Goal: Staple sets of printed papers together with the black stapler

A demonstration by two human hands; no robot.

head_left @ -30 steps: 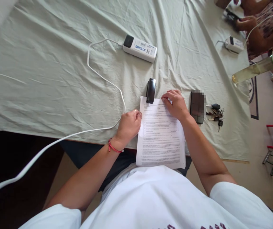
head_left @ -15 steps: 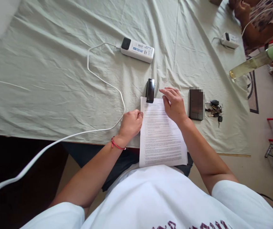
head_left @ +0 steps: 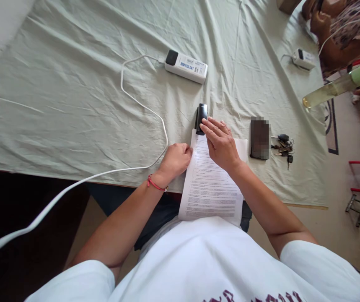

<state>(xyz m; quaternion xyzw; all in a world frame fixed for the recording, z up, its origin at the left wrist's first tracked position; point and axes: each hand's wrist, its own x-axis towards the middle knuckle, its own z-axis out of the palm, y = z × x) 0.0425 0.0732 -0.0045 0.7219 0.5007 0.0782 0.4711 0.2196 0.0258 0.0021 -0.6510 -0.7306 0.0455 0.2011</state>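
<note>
Nearest, at the papers' near end, was a soft white cotton shirt (head_left: 195, 251) with purplish lettering. A knotted red cord bracelet (head_left: 156, 183) circled the wrist left of the papers. The left hand (head_left: 176, 160) had its fingers curled shut and pinched the papers' left edge.

The papers (head_left: 213, 201) were thin, white and smooth, densely lined with small print; they ran past the table's edge towards the shirt, and a corner of a sheet fanned out to the right. The right hand (head_left: 220, 144) lay across their far part, fingers stretched nearly straight and close together, grasping nothing, the fingertips resting on a black stapler (head_left: 202, 112). That narrow, glossy oblong stood at the papers' far left corner.

Beneath spread a creased, pale green cloth (head_left: 88, 105). Left of the papers curved a white cable (head_left: 142, 104); to their right lay a dark rectangular object (head_left: 257, 140), partly pixelated, and a jumble of metal keys (head_left: 283, 146). Farther right rose a clear bottle (head_left: 327, 90) with a green top. Beyond the papers sat a white, round-edged block (head_left: 187, 68) with one black end.
</note>
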